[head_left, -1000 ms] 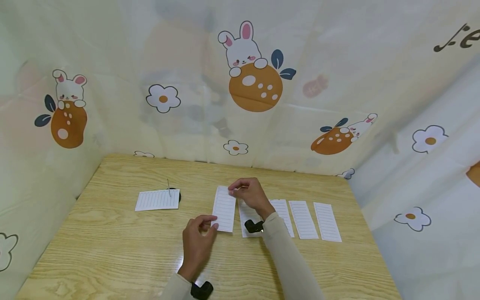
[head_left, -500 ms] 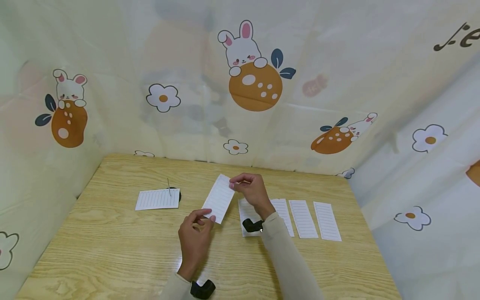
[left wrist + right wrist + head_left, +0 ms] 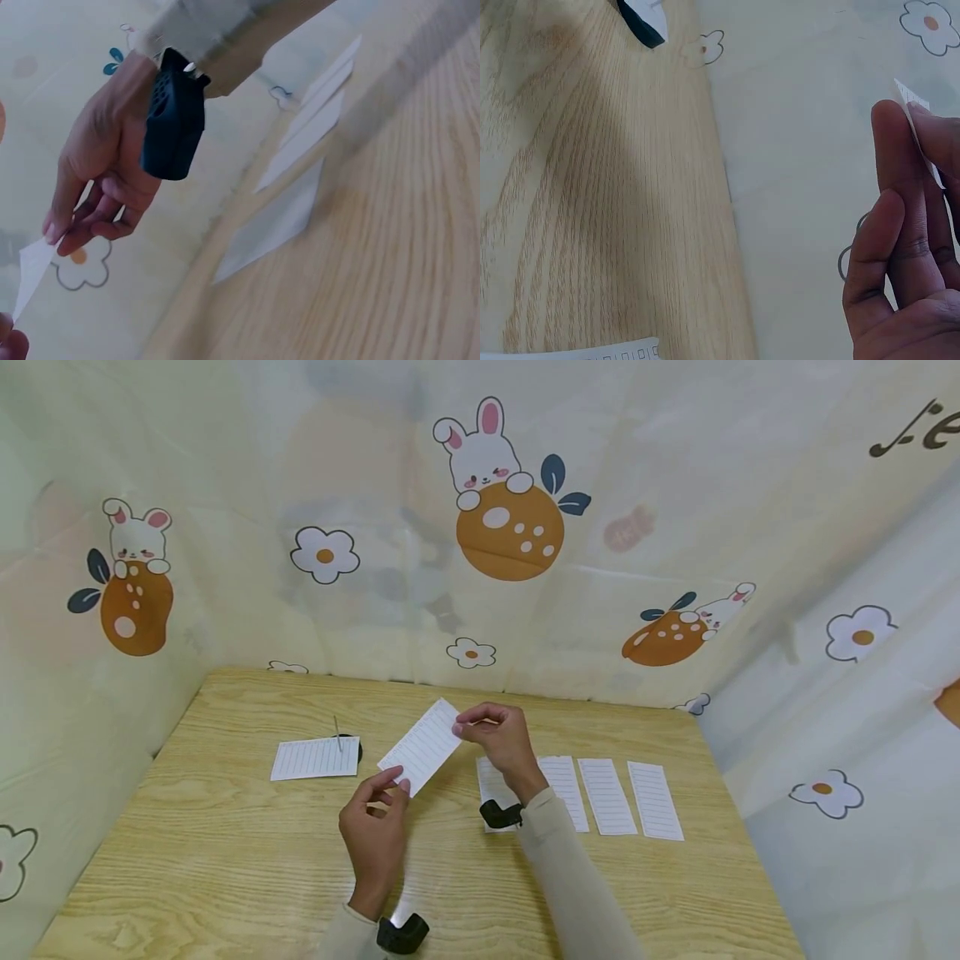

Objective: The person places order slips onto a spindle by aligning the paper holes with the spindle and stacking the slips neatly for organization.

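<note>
A white lined paper slip [image 3: 422, 745] is held tilted above the table between both hands. My left hand [image 3: 375, 831] pinches its lower left end with thumb and forefinger. At the opposite end, my right hand [image 3: 501, 739] pinches the slip's right edge; in the right wrist view the slip [image 3: 911, 94] shows as a thin edge between the fingers. To the left, another lined slip [image 3: 311, 762] sits on a bill spike [image 3: 337, 729], whose thin metal pin rises through it. Most of the spike's black base [image 3: 359, 752] is hidden under that slip.
Several lined slips stand in a row on the right half of the wooden table [image 3: 225, 860]: one partly behind the right wrist [image 3: 489, 777], the outermost slip [image 3: 655, 800] near the right edge. A printed curtain [image 3: 390, 610] surrounds the table's back and sides.
Both hands have lifted the slip from the table beside the row and tilted it. The left hand has moved left and slightly up, swinging its end toward the bill spike; the right hand rose slightly.
</note>
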`<action>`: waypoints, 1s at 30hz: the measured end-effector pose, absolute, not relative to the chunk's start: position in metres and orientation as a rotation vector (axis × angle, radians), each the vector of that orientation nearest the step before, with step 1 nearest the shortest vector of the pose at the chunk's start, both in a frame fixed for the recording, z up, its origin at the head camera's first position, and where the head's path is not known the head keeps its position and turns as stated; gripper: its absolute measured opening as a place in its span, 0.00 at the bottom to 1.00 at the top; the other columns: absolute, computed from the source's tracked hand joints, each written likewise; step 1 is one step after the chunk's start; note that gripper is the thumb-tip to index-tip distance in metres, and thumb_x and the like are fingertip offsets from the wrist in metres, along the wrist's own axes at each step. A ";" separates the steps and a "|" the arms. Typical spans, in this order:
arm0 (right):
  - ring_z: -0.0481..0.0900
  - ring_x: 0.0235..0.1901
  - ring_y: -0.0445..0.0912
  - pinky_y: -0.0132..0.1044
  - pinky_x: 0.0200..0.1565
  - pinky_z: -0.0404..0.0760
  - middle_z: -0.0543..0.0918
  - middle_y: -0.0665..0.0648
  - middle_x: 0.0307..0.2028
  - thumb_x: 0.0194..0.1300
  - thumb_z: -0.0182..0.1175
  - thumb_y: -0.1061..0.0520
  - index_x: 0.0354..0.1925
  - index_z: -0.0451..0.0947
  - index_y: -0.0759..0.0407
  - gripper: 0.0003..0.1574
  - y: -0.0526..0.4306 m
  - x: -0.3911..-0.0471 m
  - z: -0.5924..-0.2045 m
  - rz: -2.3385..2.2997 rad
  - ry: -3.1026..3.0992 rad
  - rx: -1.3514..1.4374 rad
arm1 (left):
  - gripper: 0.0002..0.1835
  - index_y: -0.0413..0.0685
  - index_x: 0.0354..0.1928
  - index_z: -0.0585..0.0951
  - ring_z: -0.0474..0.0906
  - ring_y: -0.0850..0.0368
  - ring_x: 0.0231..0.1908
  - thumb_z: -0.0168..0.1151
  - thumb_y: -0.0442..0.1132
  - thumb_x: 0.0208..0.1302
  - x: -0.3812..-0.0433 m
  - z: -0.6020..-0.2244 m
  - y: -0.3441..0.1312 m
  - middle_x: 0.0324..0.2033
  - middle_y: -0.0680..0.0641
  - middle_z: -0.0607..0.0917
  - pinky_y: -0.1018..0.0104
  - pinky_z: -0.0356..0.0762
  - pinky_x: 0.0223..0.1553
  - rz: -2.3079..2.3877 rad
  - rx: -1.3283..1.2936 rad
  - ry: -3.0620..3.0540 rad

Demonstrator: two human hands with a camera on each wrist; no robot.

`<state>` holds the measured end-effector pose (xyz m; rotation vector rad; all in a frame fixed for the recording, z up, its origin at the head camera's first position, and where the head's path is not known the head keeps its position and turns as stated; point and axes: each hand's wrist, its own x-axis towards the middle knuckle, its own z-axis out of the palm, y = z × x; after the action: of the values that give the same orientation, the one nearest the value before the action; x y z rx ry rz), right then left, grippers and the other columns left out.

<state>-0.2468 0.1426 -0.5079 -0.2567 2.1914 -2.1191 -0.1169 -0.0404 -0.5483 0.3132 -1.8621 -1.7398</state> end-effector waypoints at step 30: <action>0.85 0.28 0.41 0.34 0.42 0.84 0.89 0.57 0.47 0.65 0.74 0.65 0.44 0.89 0.63 0.08 0.127 -0.237 -0.481 -2.013 2.230 -0.464 | 0.07 0.49 0.44 0.92 0.78 0.64 0.30 0.75 0.32 0.65 -0.128 -0.515 -0.099 0.34 0.47 0.90 0.73 0.69 0.30 -1.654 0.229 -2.032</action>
<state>-0.2370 0.1273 -0.4812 -0.4640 2.2305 -2.0135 -0.1276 -0.0990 -0.5150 0.2286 -2.0318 -1.6543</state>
